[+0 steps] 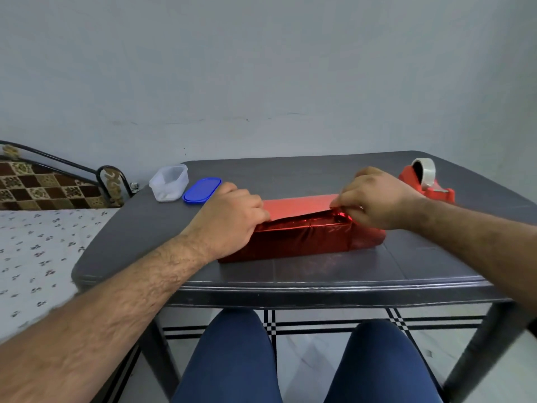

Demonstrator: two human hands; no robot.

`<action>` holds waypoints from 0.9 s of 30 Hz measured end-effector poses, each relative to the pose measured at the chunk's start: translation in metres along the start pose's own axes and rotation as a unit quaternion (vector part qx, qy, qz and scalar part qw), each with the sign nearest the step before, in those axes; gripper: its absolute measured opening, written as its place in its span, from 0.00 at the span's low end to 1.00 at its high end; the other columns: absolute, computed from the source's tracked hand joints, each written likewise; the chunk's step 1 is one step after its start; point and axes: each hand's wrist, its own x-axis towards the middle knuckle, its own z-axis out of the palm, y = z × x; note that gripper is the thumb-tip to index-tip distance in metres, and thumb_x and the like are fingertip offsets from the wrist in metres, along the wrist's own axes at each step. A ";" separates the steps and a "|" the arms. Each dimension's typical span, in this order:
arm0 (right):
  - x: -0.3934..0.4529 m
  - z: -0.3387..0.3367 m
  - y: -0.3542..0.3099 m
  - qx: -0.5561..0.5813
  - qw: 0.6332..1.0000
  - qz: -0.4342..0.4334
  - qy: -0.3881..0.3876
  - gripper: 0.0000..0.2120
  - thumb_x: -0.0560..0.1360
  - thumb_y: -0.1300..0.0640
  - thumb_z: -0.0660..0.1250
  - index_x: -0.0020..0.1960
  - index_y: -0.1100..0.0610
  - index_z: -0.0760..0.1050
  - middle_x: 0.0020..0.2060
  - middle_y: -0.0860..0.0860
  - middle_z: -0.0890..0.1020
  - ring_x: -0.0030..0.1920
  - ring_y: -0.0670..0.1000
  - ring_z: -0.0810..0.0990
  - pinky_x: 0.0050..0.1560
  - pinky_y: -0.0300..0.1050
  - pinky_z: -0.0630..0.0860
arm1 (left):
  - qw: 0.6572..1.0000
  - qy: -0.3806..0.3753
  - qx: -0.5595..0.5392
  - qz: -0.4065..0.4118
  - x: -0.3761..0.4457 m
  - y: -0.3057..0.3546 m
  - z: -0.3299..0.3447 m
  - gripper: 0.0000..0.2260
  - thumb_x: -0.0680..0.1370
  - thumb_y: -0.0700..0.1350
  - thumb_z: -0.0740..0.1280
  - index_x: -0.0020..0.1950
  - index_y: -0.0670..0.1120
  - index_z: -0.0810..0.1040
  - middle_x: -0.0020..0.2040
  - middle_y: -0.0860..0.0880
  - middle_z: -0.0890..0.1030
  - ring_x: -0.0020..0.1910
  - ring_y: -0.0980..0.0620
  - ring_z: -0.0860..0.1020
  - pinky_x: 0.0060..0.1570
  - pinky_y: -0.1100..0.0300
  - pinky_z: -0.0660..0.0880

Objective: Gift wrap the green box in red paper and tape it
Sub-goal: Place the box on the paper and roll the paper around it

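Pinching red paper [302, 205] over the box between both hands' grips.

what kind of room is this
Most likely a bedroom at home, not a workshop: a bed with a flowered sheet and a metal headboard stands right beside the dark plastic table, and the floor is tiled.

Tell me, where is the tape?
In the head view the tape dispenser sits at the table's far right, just behind the right hand and the red paper.
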 end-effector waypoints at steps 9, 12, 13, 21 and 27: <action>-0.020 -0.001 -0.019 -0.024 0.997 -0.049 0.048 0.14 0.77 0.48 0.67 0.54 0.54 0.87 0.46 0.49 0.88 0.43 0.58 0.85 0.57 0.56 0.77 | 0.999 0.037 0.022 0.000 -0.018 0.012 0.004 0.17 0.71 0.33 0.77 0.56 0.49 0.89 0.44 0.51 0.84 0.42 0.45 0.81 0.50 0.47 0.77; -0.019 0.003 -0.027 -0.026 0.996 -0.052 0.073 0.27 0.78 0.36 0.70 0.64 0.57 0.84 0.58 0.53 0.87 0.54 0.57 0.86 0.59 0.56 0.80 | 0.999 0.045 0.029 0.004 -0.021 0.012 0.005 0.17 0.72 0.33 0.77 0.57 0.48 0.88 0.45 0.50 0.84 0.44 0.45 0.81 0.51 0.47 0.77; -0.018 0.005 -0.029 -0.020 0.996 -0.048 0.072 0.31 0.78 0.35 0.69 0.69 0.58 0.81 0.63 0.54 0.85 0.59 0.57 0.85 0.61 0.56 0.80 | 0.998 0.049 0.030 0.007 -0.021 0.013 0.005 0.17 0.72 0.33 0.77 0.57 0.48 0.88 0.45 0.50 0.84 0.44 0.45 0.81 0.51 0.47 0.77; -0.023 0.024 -0.043 -0.041 0.995 -0.061 0.072 0.21 0.82 0.49 0.62 0.69 0.57 0.82 0.63 0.51 0.86 0.63 0.50 0.85 0.66 0.57 0.80 | 0.990 0.109 0.072 0.060 -0.032 0.017 0.005 0.12 0.77 0.34 0.71 0.58 0.45 0.87 0.47 0.48 0.85 0.45 0.44 0.81 0.52 0.48 0.74; -0.021 0.032 -0.044 -0.023 0.994 -0.026 0.103 0.19 0.75 0.55 0.79 0.65 0.58 0.84 0.58 0.51 0.88 0.59 0.50 0.87 0.65 0.57 0.79 | 0.987 0.157 0.031 -0.007 -0.043 0.026 0.002 0.12 0.80 0.49 0.72 0.58 0.43 0.86 0.49 0.48 0.85 0.48 0.44 0.81 0.53 0.47 0.76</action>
